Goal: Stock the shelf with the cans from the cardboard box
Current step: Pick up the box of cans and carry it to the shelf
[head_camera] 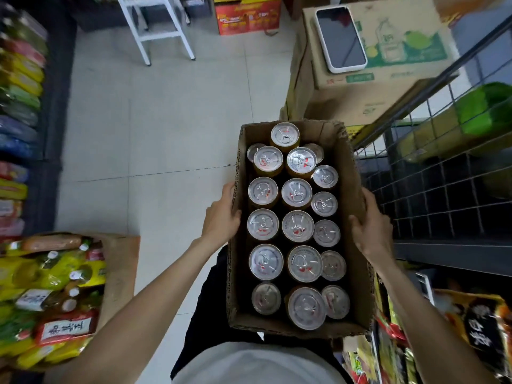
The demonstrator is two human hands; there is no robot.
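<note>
The open-topped cardboard box (297, 327) is held above the tiled floor (166, 134) beside a wire shelf (432, 200) and contains upright cans (296, 193) with silver pull-tab lids, arranged in rows of three. The left hand (221, 214) grips the left wall and the right hand (372, 228) grips the right wall, fingers curled round the cardboard edges. The can bodies are largely hidden below the lids, and the fingertips are concealed by the box walls.

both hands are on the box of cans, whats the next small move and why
Probably set the box down close to the wire shelf on the right. The left hand and right hand both grip its side walls, so neither is free to lift a can, and the box looks full.
</note>
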